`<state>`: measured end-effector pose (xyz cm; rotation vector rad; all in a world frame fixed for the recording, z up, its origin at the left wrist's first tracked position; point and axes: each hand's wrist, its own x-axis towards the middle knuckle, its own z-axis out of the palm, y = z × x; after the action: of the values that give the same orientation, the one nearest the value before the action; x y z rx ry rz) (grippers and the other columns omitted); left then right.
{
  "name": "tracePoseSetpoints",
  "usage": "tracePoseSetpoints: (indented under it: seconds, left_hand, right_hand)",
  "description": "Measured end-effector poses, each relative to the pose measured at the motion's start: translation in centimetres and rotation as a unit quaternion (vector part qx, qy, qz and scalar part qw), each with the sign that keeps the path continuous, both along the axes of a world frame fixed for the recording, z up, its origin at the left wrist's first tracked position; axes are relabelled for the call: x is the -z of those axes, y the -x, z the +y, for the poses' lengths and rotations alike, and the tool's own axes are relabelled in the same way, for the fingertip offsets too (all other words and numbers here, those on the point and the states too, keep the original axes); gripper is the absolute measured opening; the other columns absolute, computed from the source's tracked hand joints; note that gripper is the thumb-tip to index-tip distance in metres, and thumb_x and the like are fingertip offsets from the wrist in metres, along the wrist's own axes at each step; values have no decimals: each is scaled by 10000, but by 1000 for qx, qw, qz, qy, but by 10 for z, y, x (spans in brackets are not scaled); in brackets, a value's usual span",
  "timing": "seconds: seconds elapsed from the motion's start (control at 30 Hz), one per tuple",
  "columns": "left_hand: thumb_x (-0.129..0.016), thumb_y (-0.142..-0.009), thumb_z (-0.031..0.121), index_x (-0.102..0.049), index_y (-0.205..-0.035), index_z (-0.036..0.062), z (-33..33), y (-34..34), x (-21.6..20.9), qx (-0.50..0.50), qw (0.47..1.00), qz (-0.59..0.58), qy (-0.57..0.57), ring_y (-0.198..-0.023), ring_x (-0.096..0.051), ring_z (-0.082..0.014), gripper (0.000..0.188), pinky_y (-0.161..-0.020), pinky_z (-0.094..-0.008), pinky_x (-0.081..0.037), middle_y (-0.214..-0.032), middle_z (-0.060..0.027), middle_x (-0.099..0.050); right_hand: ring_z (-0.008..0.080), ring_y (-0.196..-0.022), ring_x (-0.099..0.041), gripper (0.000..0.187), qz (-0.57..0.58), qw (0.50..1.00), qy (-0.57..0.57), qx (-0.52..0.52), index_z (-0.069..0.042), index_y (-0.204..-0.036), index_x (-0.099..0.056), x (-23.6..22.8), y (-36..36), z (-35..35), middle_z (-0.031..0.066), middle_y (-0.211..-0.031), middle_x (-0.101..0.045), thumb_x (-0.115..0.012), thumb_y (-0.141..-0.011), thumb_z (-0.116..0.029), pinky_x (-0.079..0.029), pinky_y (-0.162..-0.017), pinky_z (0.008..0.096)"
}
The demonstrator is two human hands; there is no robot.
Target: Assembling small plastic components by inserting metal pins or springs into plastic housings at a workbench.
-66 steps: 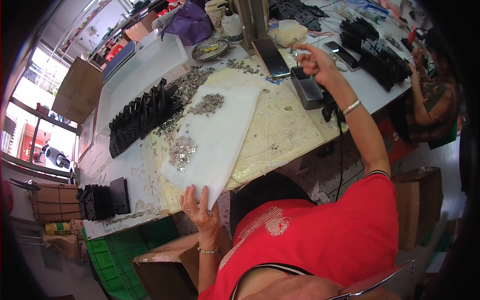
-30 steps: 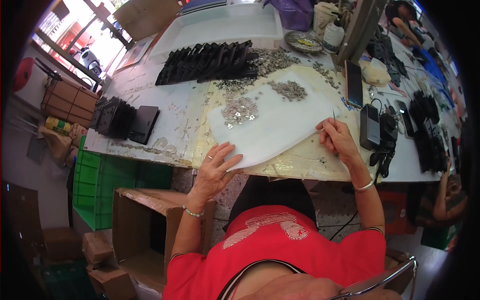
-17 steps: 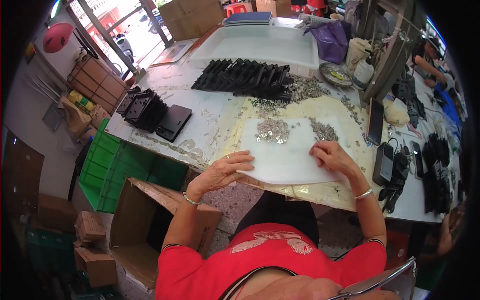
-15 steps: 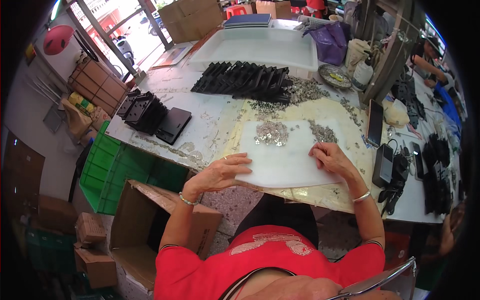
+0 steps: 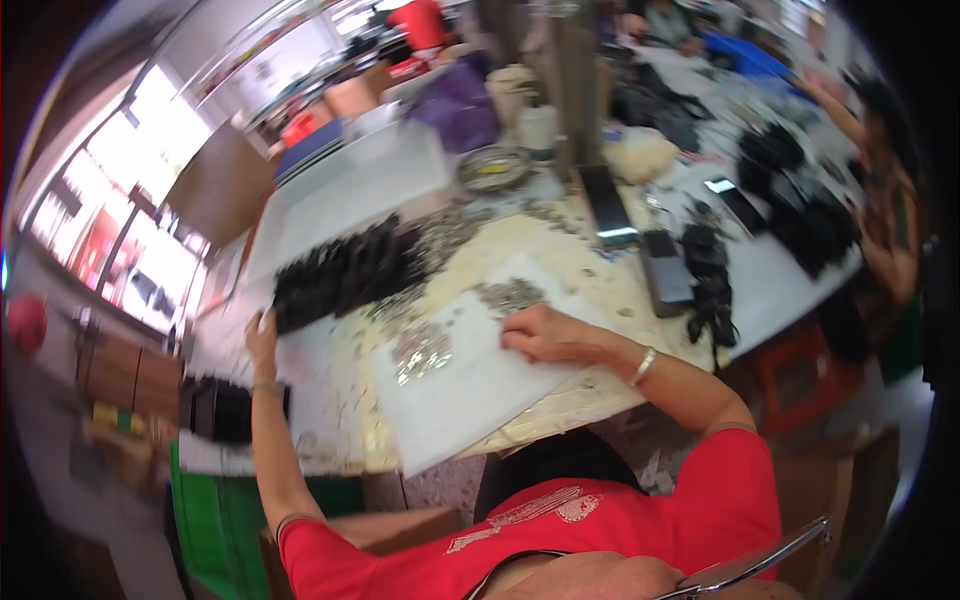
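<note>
My left hand (image 5: 262, 340) is stretched out to the left end of a row of black plastic parts (image 5: 345, 270); blur hides whether its fingers touch them. My right hand (image 5: 545, 335) rests with curled fingers on a white sheet (image 5: 470, 400), and what it may hold is hidden. Just beyond that hand lies a small heap of grey metal pieces (image 5: 510, 295). A second pile of shiny small metal pieces (image 5: 422, 352) is spread on the sheet's left part. More loose metal bits (image 5: 450, 232) lie beside the row's right end.
A white plastic tray (image 5: 345, 205) stands behind the row. Stacked black parts (image 5: 225, 408) sit at the left table edge, above a green crate (image 5: 215, 530). To the right lie a phone (image 5: 603, 205), a grey box-shaped device (image 5: 665, 275) and black cables. A co-worker's arm (image 5: 840, 110) shows far right.
My left hand has gone from the sheet's left edge out to the black row. My right hand stays on the sheet, its fingers curled. The whole view has swung to the right.
</note>
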<state>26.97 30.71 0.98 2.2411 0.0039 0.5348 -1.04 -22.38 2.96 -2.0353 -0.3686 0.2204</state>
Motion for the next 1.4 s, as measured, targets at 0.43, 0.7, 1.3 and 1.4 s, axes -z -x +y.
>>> tracePoseSetpoints:
  seconds: [0.43,0.7,1.3,1.4]
  left_hand:
    - [-493,-921,526,-547,-1335,89,-59,15,-37,18,984,167,63,-1213,-486,-273,605,-986,-446,-394,-1330,-111,-542]
    - [-660,-838,67,-649,-1110,22,-258,196,-35,250,923,-217,-197,-1197,-506,-350,276,-1030,-432,-381,-1184,-167,-592]
    - [-632,-783,159,-532,-1279,49,-433,311,-35,651,697,-120,-277,-1276,-417,-414,518,-1074,-490,-353,-1343,-244,-458]
    - [-633,-802,179,-526,-1295,49,-439,306,-34,667,691,-93,-263,-1288,-409,-418,521,-1064,-509,-360,-1359,-259,-437]
  right_hand:
    - [202,-568,-593,212,13,998,-51,22,9,-852,-613,-3,13,-8,128,-605,-589,-520,-896,-176,-472,-585,346]
    - [100,-480,-502,233,61,967,-167,183,-13,-912,-630,-14,3,-26,43,-623,-607,-486,-937,-195,-402,-448,259]
    - [67,-477,-418,108,-96,715,-370,585,114,-919,-572,-34,-74,-439,155,-795,-616,-535,-905,13,-247,-351,197]
    - [88,-520,-475,163,-127,684,-398,597,131,-1031,-514,-36,-115,-481,203,-888,-636,-498,-931,3,-274,-358,196]
